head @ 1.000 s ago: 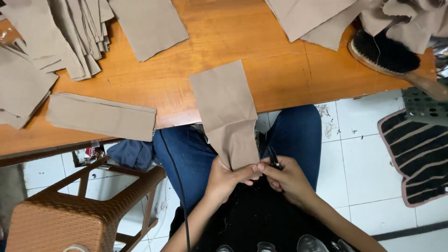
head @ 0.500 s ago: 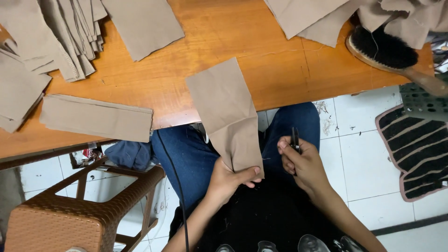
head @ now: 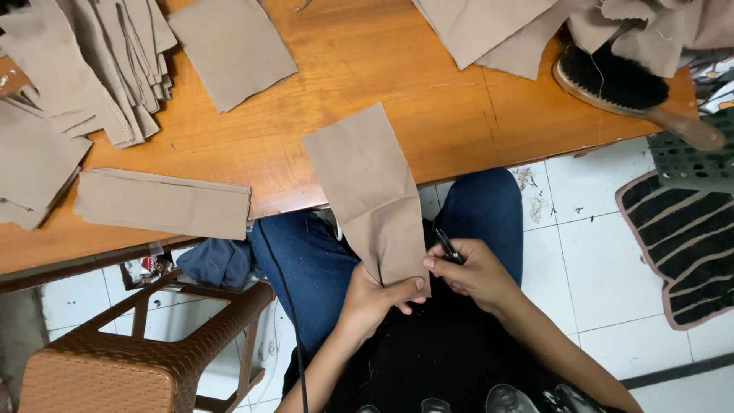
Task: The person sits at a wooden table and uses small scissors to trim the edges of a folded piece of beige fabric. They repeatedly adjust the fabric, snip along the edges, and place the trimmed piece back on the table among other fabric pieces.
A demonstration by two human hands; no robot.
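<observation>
A tan fabric piece (head: 375,195) hangs from the edge of the wooden table (head: 359,69) down over my lap. My left hand (head: 375,298) pinches its lower edge between thumb and fingers. My right hand (head: 470,271) grips small dark thread snips (head: 446,246), their tip right beside the fabric's lower right corner. Both hands sit above my blue jeans (head: 306,268).
Stacks of tan fabric pieces (head: 92,69) lie at the table's left, a folded strip (head: 164,203) near its front edge, more cloth (head: 489,30) at the top right. A black-bristled brush (head: 619,80) rests at the right. A brown woven stool (head: 145,352) stands lower left; a striped mat (head: 688,237) lies right.
My right hand drew away to the right with the snips half a second ago and has now come back to the fabric's lower corner. My left hand kept its hold.
</observation>
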